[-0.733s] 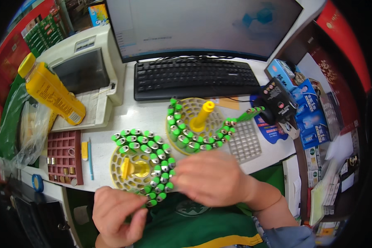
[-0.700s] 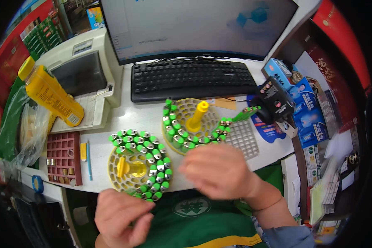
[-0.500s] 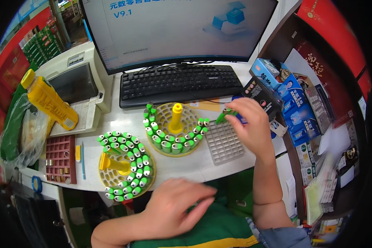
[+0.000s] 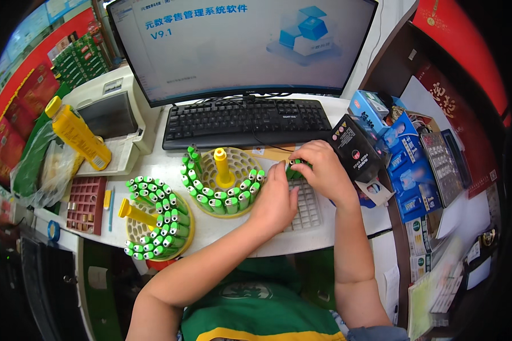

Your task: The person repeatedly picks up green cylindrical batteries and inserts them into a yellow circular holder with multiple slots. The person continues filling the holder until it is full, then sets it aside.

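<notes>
My right hand (image 4: 323,170) is closed on a few green lighters (image 4: 293,170), holding them over the far end of a grey gridded tray (image 4: 308,211). Close beside it is my left hand (image 4: 274,200), fingers stretched out and thumb apart. Its fingertips come near the lighters; whether they touch is unclear. Left of my hands stands a round yellow rack (image 4: 208,183) with a central post, green metal-topped lighters lining its near rim. A second such rack (image 4: 136,228) sits nearer and further left, with lighters filling its far and right side.
A keyboard (image 4: 244,122) and monitor (image 4: 239,51) stand behind. Left are a beige machine (image 4: 116,125), a yellow bottle (image 4: 79,136) and a red compartment tray (image 4: 86,206). A black box (image 4: 355,148) and blue packages (image 4: 407,165) crowd the right.
My left hand has moved from near my body up and forward to beside my right hand. My right hand still holds the lighters. The view has shifted slightly.
</notes>
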A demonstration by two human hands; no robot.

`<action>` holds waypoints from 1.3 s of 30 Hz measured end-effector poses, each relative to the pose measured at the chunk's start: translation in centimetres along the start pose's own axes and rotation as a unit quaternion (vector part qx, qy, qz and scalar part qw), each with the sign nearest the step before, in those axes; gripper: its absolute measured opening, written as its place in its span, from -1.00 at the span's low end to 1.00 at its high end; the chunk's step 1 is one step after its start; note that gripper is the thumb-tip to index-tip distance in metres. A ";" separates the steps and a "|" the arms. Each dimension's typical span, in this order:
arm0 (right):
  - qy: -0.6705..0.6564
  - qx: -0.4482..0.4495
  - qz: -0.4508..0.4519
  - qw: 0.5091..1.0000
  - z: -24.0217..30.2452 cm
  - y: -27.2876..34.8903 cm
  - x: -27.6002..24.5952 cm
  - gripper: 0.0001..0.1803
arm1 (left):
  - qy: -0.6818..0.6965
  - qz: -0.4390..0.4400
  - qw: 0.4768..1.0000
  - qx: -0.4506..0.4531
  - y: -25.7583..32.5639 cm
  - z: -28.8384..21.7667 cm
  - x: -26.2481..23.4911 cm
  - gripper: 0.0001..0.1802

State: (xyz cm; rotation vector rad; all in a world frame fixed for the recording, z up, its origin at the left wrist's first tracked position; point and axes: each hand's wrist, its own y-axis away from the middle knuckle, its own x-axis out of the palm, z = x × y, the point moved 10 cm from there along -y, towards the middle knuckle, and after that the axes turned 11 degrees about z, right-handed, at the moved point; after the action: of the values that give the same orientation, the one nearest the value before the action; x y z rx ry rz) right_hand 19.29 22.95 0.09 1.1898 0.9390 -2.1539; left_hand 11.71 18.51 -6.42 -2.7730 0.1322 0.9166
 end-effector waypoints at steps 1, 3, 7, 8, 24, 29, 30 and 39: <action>-0.007 -0.006 0.001 1.000 0.0 0.0 0.0 -0.84 | 0.013 0.009 1.000 -0.009 -0.4 0.4 0.2 -0.43; -0.029 -0.010 -0.023 0.999 0.5 0.2 -0.7 -0.84 | 0.034 0.013 0.999 -0.016 -0.8 0.7 0.5 -0.51; -0.053 -0.025 -0.067 0.996 2.4 1.1 -2.8 -0.85 | 0.045 -0.036 0.998 0.039 -0.4 -0.5 -0.6 -0.64; -0.049 -0.032 -0.077 0.995 3.3 1.6 -3.7 -0.85 | 0.046 -0.052 0.995 0.066 0.1 -1.4 -1.1 -0.67; -0.179 -0.191 0.005 0.965 21.5 1.4 -3.1 -0.65 | -0.031 -0.053 0.988 0.144 15.7 -7.3 -16.8 -0.69; -0.155 -0.285 -0.012 0.946 27.7 -2.4 -0.7 -0.64 | -0.075 -0.099 0.989 0.084 18.6 -4.6 -23.7 -0.68; -0.154 -0.294 -0.003 0.943 28.4 -3.3 0.2 -0.64 | -0.067 -0.104 0.990 0.075 19.1 -3.5 -24.5 -0.69; -0.107 -0.253 0.037 0.961 30.1 -6.3 7.3 -0.65 | 0.053 -0.059 0.995 0.059 19.8 4.7 -26.5 -0.74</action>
State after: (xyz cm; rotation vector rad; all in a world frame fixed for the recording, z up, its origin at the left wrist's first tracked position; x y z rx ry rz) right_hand -4.33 3.16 7.24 0.7144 1.2263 -1.7834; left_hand -15.28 0.80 2.27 -2.6876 0.0377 0.7095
